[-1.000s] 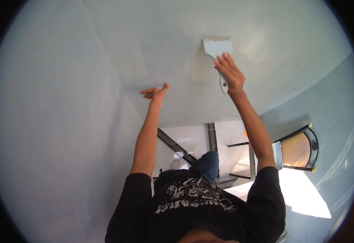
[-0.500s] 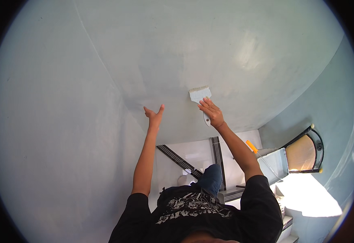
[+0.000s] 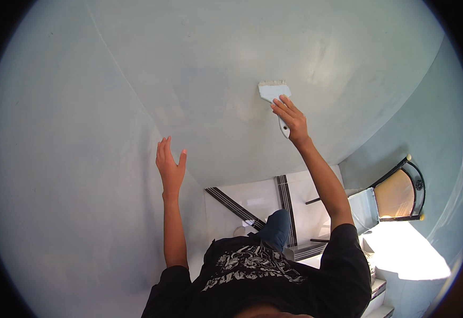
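Note:
In my right hand point(image 3: 293, 119) is a wide flat paintbrush point(image 3: 274, 91), white-handled, with its pale bristles pointing up against the light blue-grey wall point(image 3: 231, 42) in front of me. The fingers lie along the handle, whose end with a small hole shows below the palm. My left hand point(image 3: 170, 164) is raised near the corner where two walls meet. Its fingers are stretched up, the thumb apart, and nothing is in it. Whether it touches the wall I cannot tell. A darker, damp-looking patch point(image 3: 199, 87) shows on the wall left of the brush.
At the right stands a chair point(image 3: 396, 196) with a tan back and black frame, with a pale blue tray point(image 3: 364, 208) against it. White floor tiles point(image 3: 242, 201) with dark striped bands lie below. Steps point(image 3: 380, 297) descend at the lower right, near a bright sunlit patch.
My right hand has moved up and slightly right along the wall with the paintbrush. My left hand has shifted left, its fingers now pointing up. The orange roller is no longer visible.

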The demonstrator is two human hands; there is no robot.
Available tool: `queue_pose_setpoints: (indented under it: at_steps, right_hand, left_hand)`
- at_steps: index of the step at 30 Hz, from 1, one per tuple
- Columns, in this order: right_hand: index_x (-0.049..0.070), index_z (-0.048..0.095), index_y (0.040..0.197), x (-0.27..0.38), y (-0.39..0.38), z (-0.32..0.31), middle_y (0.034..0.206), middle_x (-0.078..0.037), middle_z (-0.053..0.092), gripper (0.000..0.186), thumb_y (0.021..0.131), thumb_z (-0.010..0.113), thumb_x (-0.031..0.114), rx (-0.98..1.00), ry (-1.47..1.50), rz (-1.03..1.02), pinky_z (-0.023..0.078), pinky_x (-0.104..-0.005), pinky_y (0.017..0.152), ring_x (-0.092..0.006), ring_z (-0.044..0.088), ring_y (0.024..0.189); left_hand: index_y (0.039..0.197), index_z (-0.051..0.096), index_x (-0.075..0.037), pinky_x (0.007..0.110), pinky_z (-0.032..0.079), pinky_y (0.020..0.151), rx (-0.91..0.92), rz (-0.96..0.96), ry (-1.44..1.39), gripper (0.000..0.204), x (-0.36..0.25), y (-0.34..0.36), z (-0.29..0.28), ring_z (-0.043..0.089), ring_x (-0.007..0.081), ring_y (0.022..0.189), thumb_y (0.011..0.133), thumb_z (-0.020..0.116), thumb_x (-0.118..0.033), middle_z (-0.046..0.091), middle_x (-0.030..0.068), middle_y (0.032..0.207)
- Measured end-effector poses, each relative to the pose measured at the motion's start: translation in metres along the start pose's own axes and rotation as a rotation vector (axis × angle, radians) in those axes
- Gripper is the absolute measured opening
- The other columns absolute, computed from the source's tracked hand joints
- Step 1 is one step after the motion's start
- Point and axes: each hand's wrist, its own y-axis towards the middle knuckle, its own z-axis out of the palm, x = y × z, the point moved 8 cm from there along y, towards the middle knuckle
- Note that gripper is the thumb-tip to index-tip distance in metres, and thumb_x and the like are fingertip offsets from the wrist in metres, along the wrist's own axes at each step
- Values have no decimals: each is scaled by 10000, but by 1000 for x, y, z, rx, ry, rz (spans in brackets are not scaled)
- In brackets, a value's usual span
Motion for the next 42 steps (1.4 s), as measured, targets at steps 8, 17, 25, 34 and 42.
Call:
queue_pose_setpoints:
  at_steps: [8, 17, 25, 34, 42]
  right_hand:
    - [67, 763, 1146, -11, -99, 59, 1245, -109, 731, 333, 827, 715, -15, -20, 97, 137, 520, -461, 1094, -314, 635, 1277]
    - [107, 755, 1175, -22, -140, 80, 1230, -91, 738, 418, 791, 713, -53, 236, 239, 275, 554, -436, 1046, -310, 654, 1248]
    - [53, 769, 1118, 3, -24, 16, 1200, -114, 749, 401, 759, 753, -124, -7, 178, 94, 596, -398, 967, -310, 683, 1207]
    - [38, 788, 1072, 15, 42, -1, 1174, -109, 761, 332, 776, 768, -110, -175, 59, -26, 575, -425, 1023, -311, 677, 1219]
    - [47, 775, 1135, 15, 49, 13, 1223, -108, 744, 341, 808, 763, -48, -103, 33, -9, 506, -484, 1100, -320, 633, 1284]
  left_hand:
    - [1005, 689, -47, 436, 468, 925, 15, 173, 148, 215, 55, -124, -4, 642, 299, 1077, 833, 625, 64, 699, 85, 1018]
    - [924, 678, -30, 401, 492, 790, 61, 151, 160, 210, 70, -137, -3, 663, 270, 860, 801, 586, 113, 713, 71, 885]
    - [1122, 696, -37, 440, 481, 948, -21, 199, 224, 293, 30, -93, -6, 644, 313, 1134, 857, 611, 55, 700, 114, 1124]
    - [1620, 240, -44, 629, 205, 1222, 246, 124, 278, 948, 61, -48, 91, 104, 600, 1499, 866, 787, -220, 29, 466, 1586]
    - [1619, 189, -17, 637, 211, 1223, 216, 299, 498, 1071, 97, -7, 146, 66, 606, 1505, 841, 835, -367, -3, 482, 1579]
